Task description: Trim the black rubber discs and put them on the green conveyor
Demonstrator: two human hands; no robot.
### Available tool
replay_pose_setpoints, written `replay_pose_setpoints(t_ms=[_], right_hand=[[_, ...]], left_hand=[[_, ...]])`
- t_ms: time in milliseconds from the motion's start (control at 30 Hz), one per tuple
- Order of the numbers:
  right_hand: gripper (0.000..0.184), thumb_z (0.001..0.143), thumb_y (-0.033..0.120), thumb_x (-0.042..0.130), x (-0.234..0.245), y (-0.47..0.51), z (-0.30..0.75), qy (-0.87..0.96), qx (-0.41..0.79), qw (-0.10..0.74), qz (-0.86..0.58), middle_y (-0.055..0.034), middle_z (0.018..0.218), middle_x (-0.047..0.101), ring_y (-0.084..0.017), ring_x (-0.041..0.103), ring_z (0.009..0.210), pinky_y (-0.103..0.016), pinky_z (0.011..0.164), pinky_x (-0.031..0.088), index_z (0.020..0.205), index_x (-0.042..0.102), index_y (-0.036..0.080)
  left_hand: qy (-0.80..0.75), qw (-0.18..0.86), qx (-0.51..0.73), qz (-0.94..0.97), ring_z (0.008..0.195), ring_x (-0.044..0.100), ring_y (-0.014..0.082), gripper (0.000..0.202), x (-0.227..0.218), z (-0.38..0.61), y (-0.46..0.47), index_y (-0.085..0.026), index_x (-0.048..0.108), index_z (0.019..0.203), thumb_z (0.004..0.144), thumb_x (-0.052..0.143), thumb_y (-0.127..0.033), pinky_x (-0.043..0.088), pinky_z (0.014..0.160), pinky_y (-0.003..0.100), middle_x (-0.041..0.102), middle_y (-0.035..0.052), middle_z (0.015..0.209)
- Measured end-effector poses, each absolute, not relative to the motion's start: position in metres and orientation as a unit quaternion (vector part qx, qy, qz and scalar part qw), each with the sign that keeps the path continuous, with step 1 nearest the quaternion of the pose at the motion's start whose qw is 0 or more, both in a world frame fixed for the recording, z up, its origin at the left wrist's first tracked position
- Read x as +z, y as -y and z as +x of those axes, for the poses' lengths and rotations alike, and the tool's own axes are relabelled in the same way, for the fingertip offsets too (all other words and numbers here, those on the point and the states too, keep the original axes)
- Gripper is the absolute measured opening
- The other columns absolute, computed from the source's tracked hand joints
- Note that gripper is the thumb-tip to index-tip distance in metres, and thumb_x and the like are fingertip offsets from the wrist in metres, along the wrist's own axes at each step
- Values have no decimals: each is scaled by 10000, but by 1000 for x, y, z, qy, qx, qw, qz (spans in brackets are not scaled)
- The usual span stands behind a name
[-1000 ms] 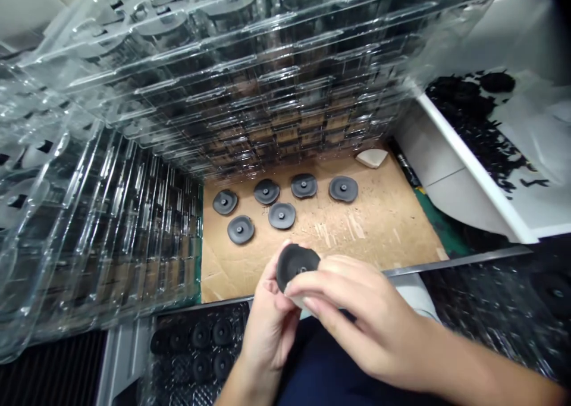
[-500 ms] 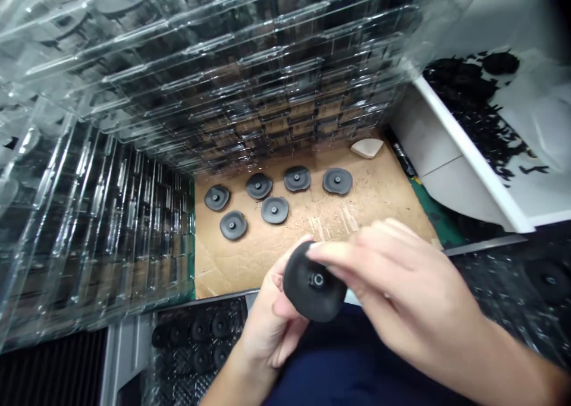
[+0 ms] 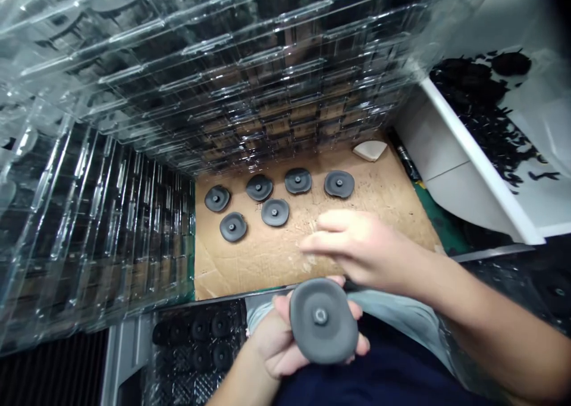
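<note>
My left hand (image 3: 279,343) grips a dark grey rubber-like disc (image 3: 334,337), rounded-square in outline with a short stud at its centre. The stud side faces up, and my fingertips wrap round its edge from below. My right hand (image 3: 357,245) hovers over the near part of the cardboard sheet (image 3: 214,275), apart from the held disc. Its fingers stretch to the left with nothing visible in them, slightly blurred. Beyond it lie several similar discs, among them one at the right (image 3: 339,184) and one nearer the middle (image 3: 275,213), studs up.
Tall stacks of clear plastic trays (image 3: 250,67) wall in the back and left. A white bin (image 3: 486,162) at the right holds black scraps (image 3: 473,97). A cream wedge-shaped piece (image 3: 370,150) and a black marker-like stick (image 3: 404,156) lie near it. Below left, a tray holds discs (image 3: 220,326).
My right hand has let go of the disc's edge and moved up over the cardboard. In my left hand the disc has shifted slightly down and now faces the camera more squarely.
</note>
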State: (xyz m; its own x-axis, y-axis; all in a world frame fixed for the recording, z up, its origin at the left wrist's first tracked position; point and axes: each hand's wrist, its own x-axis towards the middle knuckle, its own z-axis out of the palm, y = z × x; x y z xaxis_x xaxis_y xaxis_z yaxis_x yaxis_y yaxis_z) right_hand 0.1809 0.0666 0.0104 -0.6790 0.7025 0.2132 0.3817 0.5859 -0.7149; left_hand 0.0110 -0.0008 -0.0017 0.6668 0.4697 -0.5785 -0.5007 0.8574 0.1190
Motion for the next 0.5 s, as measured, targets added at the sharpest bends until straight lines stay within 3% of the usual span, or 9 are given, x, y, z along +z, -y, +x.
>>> replay_pose_setpoints(t_ms=[100, 167, 300, 400, 500], right_hand=[[279, 904, 129, 433, -20, -51, 190, 805, 329, 236, -434, -34, 743, 569, -134, 537, 677, -235, 592, 439, 1054, 665, 169], [292, 912, 133, 427, -44, -35, 191, 771, 375, 243, -454, -33, 797, 616, -127, 582, 718, -229, 638, 478, 1105, 636, 197], [267, 902, 161, 432, -75, -14, 186, 756, 373, 253, -475, -39, 809, 676, -158, 627, 725, -279, 666, 515, 1037, 659, 203], [242, 909, 186, 441, -54, -20, 185, 730, 339, 285, -521, -56, 900, 689, -188, 628, 817, -321, 734, 505, 1049, 639, 194], [258, 925, 183, 450, -3, -29, 182, 743, 298, 354, -483, -16, 899, 687, -146, 614, 804, -266, 716, 477, 1133, 592, 235]], left_hand=[[-232, 932, 271, -57, 734, 717, 209, 431, 1, 9, -4, -216, 714, 966, 582, 786, -397, 555, 595, 223, 751, 34, 865], [-216, 931, 290, -45, 745, 717, 214, 442, -1, 8, -6, -196, 705, 966, 587, 787, -407, 569, 604, 226, 743, 45, 873], [-229, 923, 307, -29, 735, 710, 214, 510, -8, 8, -7, -141, 681, 958, 550, 808, -420, 582, 610, 234, 720, 68, 889], [-249, 915, 316, -17, 770, 708, 228, 566, -6, 9, -7, -137, 671, 1003, 524, 829, -394, 578, 660, 250, 722, 86, 899], [-321, 881, 347, 18, 757, 704, 235, 560, -3, 13, -5, -125, 689, 977, 502, 842, -378, 568, 731, 304, 733, 97, 863]])
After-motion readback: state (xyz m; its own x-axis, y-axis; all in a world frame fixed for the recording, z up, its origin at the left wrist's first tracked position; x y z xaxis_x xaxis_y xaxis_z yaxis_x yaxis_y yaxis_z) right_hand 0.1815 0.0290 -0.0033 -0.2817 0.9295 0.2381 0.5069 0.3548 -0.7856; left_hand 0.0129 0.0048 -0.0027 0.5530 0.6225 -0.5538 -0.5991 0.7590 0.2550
